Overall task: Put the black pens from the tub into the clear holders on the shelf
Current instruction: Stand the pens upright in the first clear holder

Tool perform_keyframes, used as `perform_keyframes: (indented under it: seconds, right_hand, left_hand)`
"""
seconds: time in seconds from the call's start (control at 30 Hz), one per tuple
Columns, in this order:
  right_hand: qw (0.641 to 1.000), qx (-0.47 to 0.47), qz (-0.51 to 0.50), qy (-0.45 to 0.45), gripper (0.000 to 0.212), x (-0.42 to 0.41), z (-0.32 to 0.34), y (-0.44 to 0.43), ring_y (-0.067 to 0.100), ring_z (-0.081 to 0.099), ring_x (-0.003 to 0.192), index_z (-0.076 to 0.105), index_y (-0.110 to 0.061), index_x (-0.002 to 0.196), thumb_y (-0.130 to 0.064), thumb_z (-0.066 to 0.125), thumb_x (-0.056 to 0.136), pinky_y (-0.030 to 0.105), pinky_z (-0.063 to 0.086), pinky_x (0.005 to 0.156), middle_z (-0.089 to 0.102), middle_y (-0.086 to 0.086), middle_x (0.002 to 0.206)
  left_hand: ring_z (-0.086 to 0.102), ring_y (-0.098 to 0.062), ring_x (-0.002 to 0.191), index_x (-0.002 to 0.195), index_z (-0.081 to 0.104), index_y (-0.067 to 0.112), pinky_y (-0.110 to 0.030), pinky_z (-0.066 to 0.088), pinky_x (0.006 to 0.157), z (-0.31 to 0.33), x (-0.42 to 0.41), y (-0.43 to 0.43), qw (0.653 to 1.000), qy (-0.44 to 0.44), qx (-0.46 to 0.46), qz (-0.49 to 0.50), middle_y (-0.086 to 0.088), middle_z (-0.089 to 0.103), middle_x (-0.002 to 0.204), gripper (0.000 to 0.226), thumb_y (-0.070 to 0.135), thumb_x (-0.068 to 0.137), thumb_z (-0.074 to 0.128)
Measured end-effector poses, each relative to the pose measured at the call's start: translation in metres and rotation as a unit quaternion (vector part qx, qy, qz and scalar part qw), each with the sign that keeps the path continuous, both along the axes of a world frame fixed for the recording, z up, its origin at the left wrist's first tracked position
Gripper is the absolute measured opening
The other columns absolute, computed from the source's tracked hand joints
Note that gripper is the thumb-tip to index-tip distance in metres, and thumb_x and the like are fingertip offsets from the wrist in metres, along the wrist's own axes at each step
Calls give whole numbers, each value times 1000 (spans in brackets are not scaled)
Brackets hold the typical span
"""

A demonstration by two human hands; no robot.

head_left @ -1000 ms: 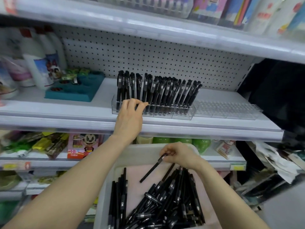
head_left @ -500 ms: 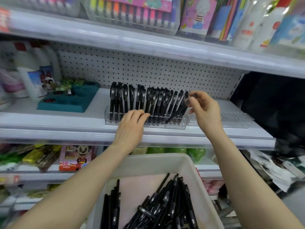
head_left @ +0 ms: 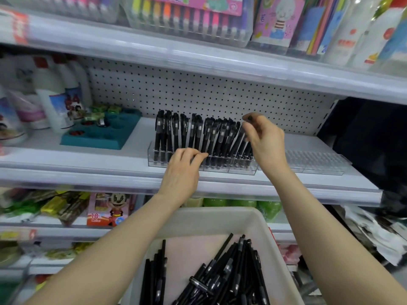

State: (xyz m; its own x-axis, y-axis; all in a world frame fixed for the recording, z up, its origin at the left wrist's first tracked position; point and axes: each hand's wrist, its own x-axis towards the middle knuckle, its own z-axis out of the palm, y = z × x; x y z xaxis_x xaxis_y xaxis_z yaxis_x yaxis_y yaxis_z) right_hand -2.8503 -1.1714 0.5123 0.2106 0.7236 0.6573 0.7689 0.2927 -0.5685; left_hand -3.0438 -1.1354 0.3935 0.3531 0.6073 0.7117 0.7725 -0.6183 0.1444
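Observation:
A clear holder [head_left: 155, 158] on the middle shelf carries a row of several upright black pens [head_left: 193, 133]. My right hand [head_left: 265, 143] pinches the top of one black pen [head_left: 239, 139] that leans at the row's right end, its lower tip down among the slots. My left hand [head_left: 184, 170] rests against the holder's front with bent fingers touching the pens' lower parts; its thumb is hidden. A second clear holder [head_left: 319, 161] stands to the right with nothing in it. Below, the white tub [head_left: 220, 219] holds a loose pile of black pens [head_left: 231, 274].
A teal tray [head_left: 97, 137] and white bottles [head_left: 55, 100] stand at the left of the same shelf. A pegboard backs the shelf. The shelf above carries marker sets and books. A dark gap lies at the right, and packaged goods fill the lower shelves.
My right hand lifted a pen out of the tub, carried it up to the holder's right end and stood it steeper in the row. My left hand stayed at the holder.

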Motion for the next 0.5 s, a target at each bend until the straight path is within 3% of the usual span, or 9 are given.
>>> perform_keyframes:
  seconds: [0.2, 0.5]
  right_hand:
    - [997, -48, 4, 53, 22, -8, -9, 8, 17, 67, 79, 64, -14, 106, -29, 68, 89, 34, 55, 77, 70, -1, 86]
    - [997, -50, -42, 33, 21, -14, -16, 15, 24, 67, 81, 65, -9, 104, -27, 62, 94, 42, 55, 79, 70, 3, 85]
  left_hand:
    - [46, -26, 109, 129, 60, 9, -40, 50, 92, -1, 2, -1, 1000, -13, -2, 1, -8, 56, 117, 51, -7, 81, 63]
    - [48, -27, 105, 128, 61, 8, -39, 50, 88, 1, 2, -3, 1000, -16, 1, -6, -8, 57, 114, 51, -9, 81, 64]
